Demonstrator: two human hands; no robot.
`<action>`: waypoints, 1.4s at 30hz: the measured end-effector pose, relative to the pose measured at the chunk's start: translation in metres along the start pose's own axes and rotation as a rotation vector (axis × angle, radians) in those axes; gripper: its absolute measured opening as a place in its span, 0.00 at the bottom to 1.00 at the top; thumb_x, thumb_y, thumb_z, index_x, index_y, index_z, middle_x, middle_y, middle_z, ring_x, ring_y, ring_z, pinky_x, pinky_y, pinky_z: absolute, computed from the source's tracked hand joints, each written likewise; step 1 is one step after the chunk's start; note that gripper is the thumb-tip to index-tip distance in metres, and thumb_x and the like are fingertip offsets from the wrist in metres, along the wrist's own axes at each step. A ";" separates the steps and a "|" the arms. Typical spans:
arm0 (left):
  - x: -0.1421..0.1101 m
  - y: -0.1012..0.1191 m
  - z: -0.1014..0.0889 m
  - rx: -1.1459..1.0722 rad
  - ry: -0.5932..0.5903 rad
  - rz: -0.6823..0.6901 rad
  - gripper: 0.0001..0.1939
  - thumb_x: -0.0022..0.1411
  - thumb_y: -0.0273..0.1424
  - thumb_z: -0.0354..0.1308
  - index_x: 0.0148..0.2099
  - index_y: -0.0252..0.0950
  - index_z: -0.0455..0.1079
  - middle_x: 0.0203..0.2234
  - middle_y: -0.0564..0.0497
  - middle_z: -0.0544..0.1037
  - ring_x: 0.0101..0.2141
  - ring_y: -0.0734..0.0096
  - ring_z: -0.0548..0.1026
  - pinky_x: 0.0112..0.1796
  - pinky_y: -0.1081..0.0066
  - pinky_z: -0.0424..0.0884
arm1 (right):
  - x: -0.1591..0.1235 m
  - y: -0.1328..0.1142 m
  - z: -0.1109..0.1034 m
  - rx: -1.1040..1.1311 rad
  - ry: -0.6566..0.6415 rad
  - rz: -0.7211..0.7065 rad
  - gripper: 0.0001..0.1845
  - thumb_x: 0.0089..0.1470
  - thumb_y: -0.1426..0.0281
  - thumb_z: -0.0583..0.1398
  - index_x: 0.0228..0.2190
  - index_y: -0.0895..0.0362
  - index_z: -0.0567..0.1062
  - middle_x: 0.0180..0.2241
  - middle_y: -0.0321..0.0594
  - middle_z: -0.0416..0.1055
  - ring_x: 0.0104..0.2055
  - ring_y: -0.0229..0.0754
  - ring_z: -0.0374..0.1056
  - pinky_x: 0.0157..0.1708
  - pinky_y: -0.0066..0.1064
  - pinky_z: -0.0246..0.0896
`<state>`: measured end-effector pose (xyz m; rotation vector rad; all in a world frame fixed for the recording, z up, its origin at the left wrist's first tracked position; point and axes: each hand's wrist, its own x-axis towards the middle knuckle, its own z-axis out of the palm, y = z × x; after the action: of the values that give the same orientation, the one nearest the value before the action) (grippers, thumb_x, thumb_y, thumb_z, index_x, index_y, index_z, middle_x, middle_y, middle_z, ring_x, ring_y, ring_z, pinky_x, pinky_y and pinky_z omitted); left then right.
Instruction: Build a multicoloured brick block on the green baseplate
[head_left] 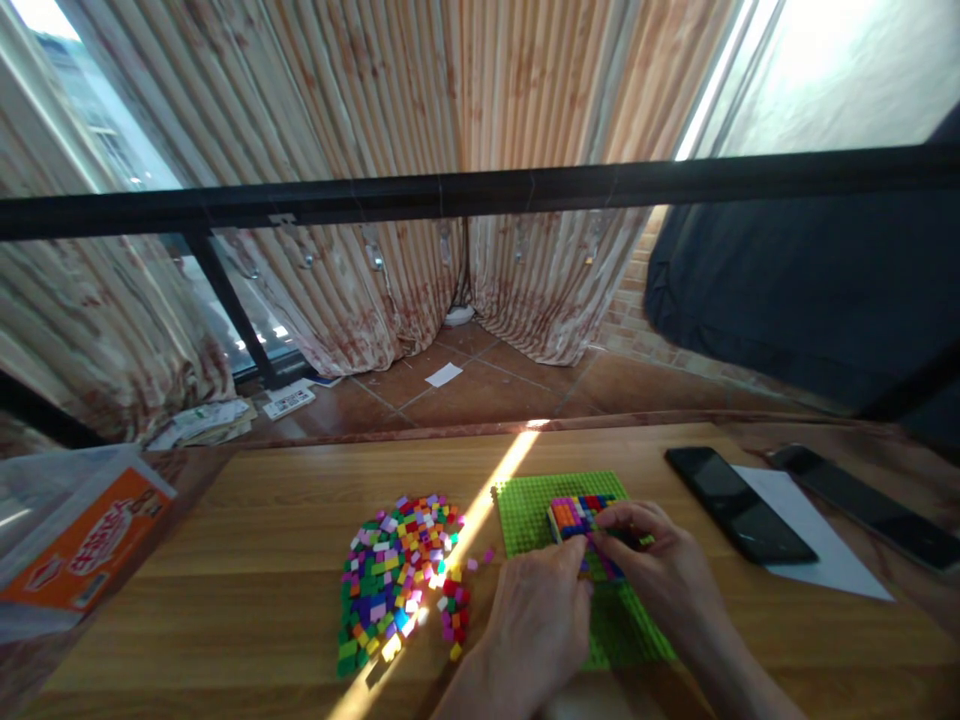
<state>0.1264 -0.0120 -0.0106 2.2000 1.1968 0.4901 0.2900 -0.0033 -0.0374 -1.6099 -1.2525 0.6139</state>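
A green studded baseplate (527, 491) lies on the table, turned at an angle. On it is a low block of multicoloured toy bricks (570, 514), with orange, purple, blue and red studs at its far side. My left hand (536, 612) is closed at the block's near left edge, its index fingertip pressed against the bricks. From the right, my right hand (671, 568) reaches over the block, thumb and index finger bent together on it. Both hands' fingertips almost meet. Whether a loose brick is between them is hidden. My hands cover the block's near part.
Many loose small bricks (401, 570) are spread left of the baseplate. A black phone (739, 503) lies to the right, partly on white paper (814, 535), beside another dark device (870, 505). A plastic tub with an orange label (90, 545) stands far left. Sunlight crosses the wooden table (262, 550).
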 end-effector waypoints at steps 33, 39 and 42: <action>-0.012 -0.054 -0.040 0.159 0.118 -0.274 0.07 0.57 0.26 0.51 0.33 0.39 0.70 0.31 0.51 0.74 0.33 0.67 0.71 0.34 0.70 0.61 | -0.004 -0.016 -0.003 0.312 0.034 0.300 0.22 0.34 0.55 0.67 0.29 0.58 0.77 0.25 0.41 0.76 0.24 0.41 0.70 0.22 0.29 0.65; -0.007 -0.039 -0.040 -0.069 0.176 -0.128 0.10 0.61 0.26 0.48 0.36 0.39 0.70 0.31 0.53 0.75 0.33 0.71 0.72 0.35 0.73 0.63 | -0.005 -0.007 -0.003 0.212 0.071 0.190 0.20 0.43 0.55 0.63 0.32 0.58 0.76 0.29 0.43 0.76 0.28 0.44 0.70 0.26 0.32 0.66; -0.003 -0.028 -0.032 -0.190 0.191 -0.054 0.10 0.62 0.26 0.48 0.38 0.39 0.71 0.34 0.53 0.76 0.36 0.72 0.72 0.37 0.74 0.64 | -0.007 -0.011 -0.003 0.118 0.099 0.084 0.16 0.46 0.57 0.62 0.31 0.57 0.76 0.29 0.42 0.75 0.30 0.43 0.69 0.29 0.33 0.65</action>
<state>0.0891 0.0073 -0.0039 1.9895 1.2481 0.7736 0.2853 -0.0107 -0.0275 -1.5813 -1.0618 0.6410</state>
